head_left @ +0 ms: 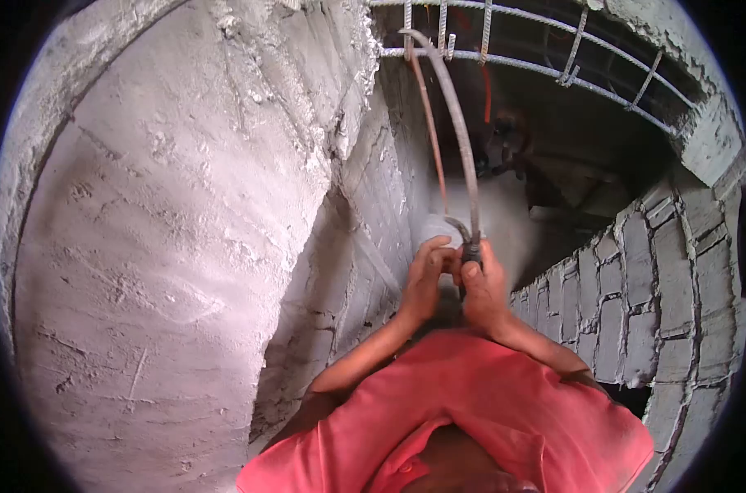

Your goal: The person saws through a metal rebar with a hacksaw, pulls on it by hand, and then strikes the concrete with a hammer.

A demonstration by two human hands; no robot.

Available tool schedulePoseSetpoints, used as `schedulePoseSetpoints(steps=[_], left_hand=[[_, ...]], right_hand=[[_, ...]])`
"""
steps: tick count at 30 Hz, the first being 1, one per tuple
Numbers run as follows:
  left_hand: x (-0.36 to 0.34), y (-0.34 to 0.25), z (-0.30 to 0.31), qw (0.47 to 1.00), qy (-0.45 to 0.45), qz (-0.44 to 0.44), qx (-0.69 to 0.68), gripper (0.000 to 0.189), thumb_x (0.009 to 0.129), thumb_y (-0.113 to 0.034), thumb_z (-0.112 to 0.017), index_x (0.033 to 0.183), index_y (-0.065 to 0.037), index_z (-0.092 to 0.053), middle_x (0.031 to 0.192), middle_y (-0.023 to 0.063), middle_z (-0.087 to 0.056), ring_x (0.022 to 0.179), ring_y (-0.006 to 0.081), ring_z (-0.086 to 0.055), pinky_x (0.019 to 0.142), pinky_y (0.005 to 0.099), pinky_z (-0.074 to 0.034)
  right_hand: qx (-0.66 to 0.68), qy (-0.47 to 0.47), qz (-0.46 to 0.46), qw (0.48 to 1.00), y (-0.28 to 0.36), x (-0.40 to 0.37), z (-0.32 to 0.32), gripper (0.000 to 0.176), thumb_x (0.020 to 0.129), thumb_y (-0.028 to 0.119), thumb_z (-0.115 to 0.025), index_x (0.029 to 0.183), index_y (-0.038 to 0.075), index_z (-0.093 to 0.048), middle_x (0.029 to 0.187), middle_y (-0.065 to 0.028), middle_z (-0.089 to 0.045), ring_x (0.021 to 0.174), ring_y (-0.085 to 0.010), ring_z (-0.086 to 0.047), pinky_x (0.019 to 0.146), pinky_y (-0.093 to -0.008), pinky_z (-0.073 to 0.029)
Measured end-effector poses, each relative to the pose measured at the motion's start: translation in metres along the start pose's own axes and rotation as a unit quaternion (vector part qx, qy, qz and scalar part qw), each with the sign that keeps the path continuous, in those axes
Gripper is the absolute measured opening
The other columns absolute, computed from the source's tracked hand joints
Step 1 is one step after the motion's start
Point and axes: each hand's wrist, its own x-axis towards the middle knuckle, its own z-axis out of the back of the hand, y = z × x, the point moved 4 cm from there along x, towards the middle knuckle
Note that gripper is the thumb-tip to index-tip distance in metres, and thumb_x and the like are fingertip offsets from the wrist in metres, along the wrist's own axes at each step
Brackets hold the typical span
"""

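My right hand (485, 289) is wrapped around a long grey hose (457, 107) at a dark, wrapped-looking joint (471, 251). From this joint the hose arches up and away toward the rebar, and a short curved end (456, 223) branches off to the left. Close beside it, my left hand (424, 279) has its fingers curled in toward the joint. Whether those fingers pinch the joint or some small piece at it is hidden. Below the hands, the lower part of the hose is mostly covered by them.
Rough plastered wall (167, 246) rises on the left, and a grey brick wall (623, 283) curves along the right. Steel rebar (545, 66) crosses the top. A thin reddish line (432, 123) hangs beside the hose. Dark, indistinct items (508, 144) lie in the shadow beyond.
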Motion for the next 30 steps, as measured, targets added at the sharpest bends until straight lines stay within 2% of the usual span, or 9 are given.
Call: schedulePoseSetpoints(steps=[3,7,9,10,12,19,21,26,30], left_hand=[[-0.008,-0.024,0.005,0.996,-0.034,-0.036,0.073,0.058,0.111,-0.045,-0.036,0.14,0.004,-0.046,0.115,0.0134,-0.067,0.108,0.0211,-0.063,0.097,0.0338,-0.048],[-0.029,-0.055,0.011,0.986,-0.077,-0.021,0.148,0.067,0.111,-0.046,-0.028,0.149,0.007,-0.039,0.139,0.0205,-0.055,0.131,0.0304,-0.053,0.112,0.0375,-0.039],[-0.031,-0.05,0.023,0.965,-0.106,0.054,0.234,0.063,0.111,-0.049,-0.024,0.143,0.001,-0.048,0.13,0.0194,-0.058,0.122,0.0296,-0.056,0.102,0.0414,-0.043],[-0.036,-0.052,0.026,0.965,-0.101,0.053,0.235,0.063,0.111,-0.049,-0.024,0.143,0.001,-0.048,0.13,0.0194,-0.058,0.122,0.0296,-0.056,0.102,0.0414,-0.043],[-0.044,-0.065,0.036,0.982,-0.115,-0.018,0.147,0.079,0.108,-0.055,-0.03,0.149,0.012,-0.034,0.139,0.0231,-0.054,0.131,0.0314,-0.052,0.112,0.0386,-0.038],[-0.042,-0.094,0.061,0.972,-0.141,-0.098,0.159,0.085,0.106,-0.063,-0.033,0.145,0.012,-0.037,0.132,0.0222,-0.056,0.121,0.0274,-0.055,0.103,0.0391,-0.044],[-0.037,-0.104,0.071,0.944,-0.117,-0.137,0.277,0.075,0.107,-0.061,-0.034,0.136,0.008,-0.044,0.123,0.0154,-0.056,0.116,0.0217,-0.053,0.098,0.0373,-0.044],[-0.033,-0.124,0.066,0.937,-0.139,-0.211,0.24,0.06,0.108,-0.041,-0.044,0.142,0.007,-0.034,0.132,0.0222,-0.05,0.116,0.0253,-0.052,0.101,0.04,-0.042],[-0.038,-0.141,0.049,0.936,-0.161,-0.215,0.227,0.049,0.109,-0.035,-0.043,0.138,0.005,-0.043,0.132,0.018,-0.049,0.118,0.0215,-0.05,0.1,0.0369,-0.043]], right_hand=[[0.039,-0.005,0.019,0.999,0.005,0.008,-0.029,0.048,0.106,0.049,-0.048,0.109,0.001,-0.053,0.081,-0.0086,-0.057,0.074,-0.0171,-0.054,0.067,-0.037,-0.046],[0.008,-0.019,0.027,0.999,0.021,0.019,-0.065,0.036,0.105,0.036,-0.05,0.112,0.001,-0.053,0.084,-0.0099,-0.061,0.076,-0.0193,-0.059,0.069,-0.038,-0.049],[0.015,-0.02,-0.015,1.0,0.022,0.027,-0.078,0.031,0.103,0.031,-0.053,0.111,0.001,-0.053,0.086,-0.0134,-0.059,0.078,-0.028,-0.059,0.071,-0.043,-0.048],[-0.043,-0.034,0.051,0.997,0.021,0.033,-0.082,0.03,0.102,0.03,-0.055,0.11,0.001,-0.053,0.087,-0.0158,-0.056,0.082,-0.0327,-0.057,0.073,-0.0455,-0.046],[-0.101,-0.051,0.117,0.987,0.027,0.037,-0.092,0.03,0.101,0.029,-0.056,0.109,0.001,-0.053,0.088,-0.0183,-0.053,0.085,-0.0374,-0.055,0.075,-0.048,-0.044],[-0.097,-0.005,0.084,0.992,0.056,0.056,-0.112,0.037,0.098,0.034,-0.06,0.094,-0.002,-0.051,0.089,-0.0249,-0.05,0.088,-0.0424,-0.049,0.076,-0.0522,-0.041],[-0.141,0.024,0.097,0.985,0.067,0.066,-0.108,0.039,0.098,0.034,-0.06,0.09,-0.002,-0.05,0.088,-0.0257,-0.051,0.085,-0.0432,-0.049,0.075,-0.0528,-0.041],[-0.167,0.048,0.124,0.977,0.083,0.073,-0.106,0.046,0.1,0.04,-0.059,0.085,-0.003,-0.05,0.079,-0.0258,-0.056,0.081,-0.0433,-0.052,0.073,-0.0524,-0.042],[-0.128,0.05,0.094,0.986,0.091,0.071,-0.104,0.052,0.099,0.046,-0.061,0.08,-0.002,-0.049,0.066,-0.0221,-0.053,0.066,-0.0389,-0.053,0.062,-0.0502,-0.042]])
